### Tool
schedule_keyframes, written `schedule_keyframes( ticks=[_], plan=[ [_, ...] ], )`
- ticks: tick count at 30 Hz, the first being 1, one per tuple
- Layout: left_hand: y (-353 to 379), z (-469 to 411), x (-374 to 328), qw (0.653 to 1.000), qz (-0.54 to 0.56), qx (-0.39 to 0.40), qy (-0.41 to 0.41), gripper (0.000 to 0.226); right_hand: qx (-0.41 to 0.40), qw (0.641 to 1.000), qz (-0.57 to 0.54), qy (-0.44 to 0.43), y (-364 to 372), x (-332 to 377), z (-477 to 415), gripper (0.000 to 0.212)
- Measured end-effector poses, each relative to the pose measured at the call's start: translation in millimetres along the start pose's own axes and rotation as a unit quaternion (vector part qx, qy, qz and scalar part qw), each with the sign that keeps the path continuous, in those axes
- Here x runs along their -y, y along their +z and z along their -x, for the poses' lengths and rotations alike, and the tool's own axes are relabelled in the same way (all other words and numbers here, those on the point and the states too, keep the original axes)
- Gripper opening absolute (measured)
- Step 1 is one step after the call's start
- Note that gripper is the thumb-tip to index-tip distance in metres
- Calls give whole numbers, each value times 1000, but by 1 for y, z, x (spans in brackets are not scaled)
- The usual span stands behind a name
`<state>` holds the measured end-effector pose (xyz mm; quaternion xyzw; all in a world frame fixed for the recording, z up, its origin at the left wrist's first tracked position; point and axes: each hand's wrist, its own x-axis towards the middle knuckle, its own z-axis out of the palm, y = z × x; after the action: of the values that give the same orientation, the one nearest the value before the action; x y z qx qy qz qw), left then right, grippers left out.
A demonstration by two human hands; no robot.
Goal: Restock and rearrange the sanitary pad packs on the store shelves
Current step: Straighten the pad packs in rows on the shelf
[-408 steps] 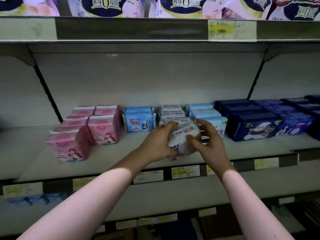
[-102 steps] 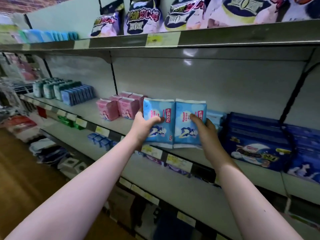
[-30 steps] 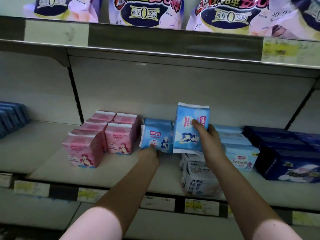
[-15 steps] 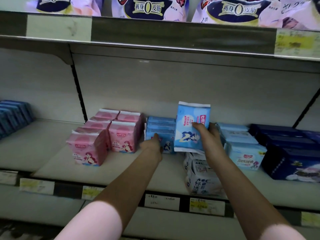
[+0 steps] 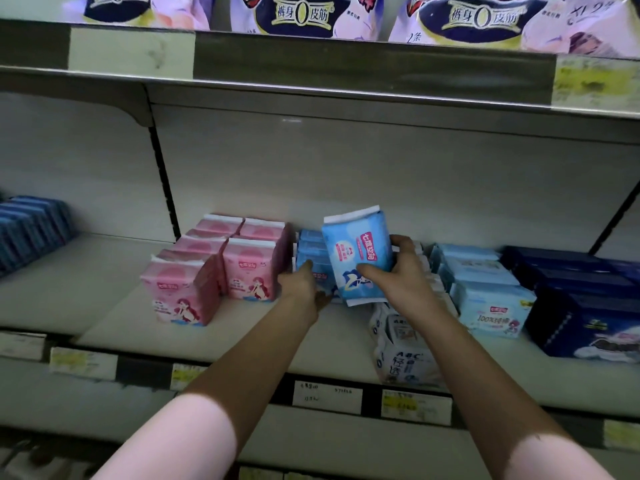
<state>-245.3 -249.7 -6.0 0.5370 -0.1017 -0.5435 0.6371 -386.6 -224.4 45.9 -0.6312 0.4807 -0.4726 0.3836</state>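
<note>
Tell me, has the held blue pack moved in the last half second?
Yes. The blue pack in the right hand has shifted left toward the pink packs, tilting leftward.

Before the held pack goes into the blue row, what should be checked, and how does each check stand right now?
1. Right hand grips the light-blue plastic pack: ok, thumb on its front, fingers round its far edge.
2. Pack upright: not ok, it is tilted.
3. Left hand steadies the row of blue packs: ok, it touches the front one.
4. Slot free in that row: cannot tell, the hands and pack hide it.
5. Pink packs alongside standing upright: ok.
</note>
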Motion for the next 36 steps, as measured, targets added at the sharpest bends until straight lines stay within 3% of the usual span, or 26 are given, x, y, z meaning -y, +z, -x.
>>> schedule_keyframes(
  ticks=[3,7,9,13,18,22,27,31,36],
  plan=[
    [-7,5,-8,992,-36,-23,121,37,27,996,80,-24,3,-3,-1,54],
    [-15,25,-20,940,-86,-1,329,35,47,962,255,-84,12,-4,-2,64],
    [-20,30,-20,914,-156,34,374,41,58,946,303,-95,18,-2,1,65],
    [-27,26,-11,882,-256,68,390,58,75,923,359,-117,28,2,5,65],
    [-33,26,-9,885,-263,58,379,38,86,911,385,-121,32,0,6,65],
    [-36,25,-11,903,-233,44,358,26,28,941,323,-97,28,-3,7,70],
    [-37,23,-11,921,-217,26,323,36,-86,978,183,-59,20,-2,11,45],
    [-40,14,-6,920,-249,-9,303,33,-10,991,130,37,18,2,14,42],
    [-37,5,0,914,-273,-3,300,36,24,992,105,71,26,2,14,44]
  ],
)
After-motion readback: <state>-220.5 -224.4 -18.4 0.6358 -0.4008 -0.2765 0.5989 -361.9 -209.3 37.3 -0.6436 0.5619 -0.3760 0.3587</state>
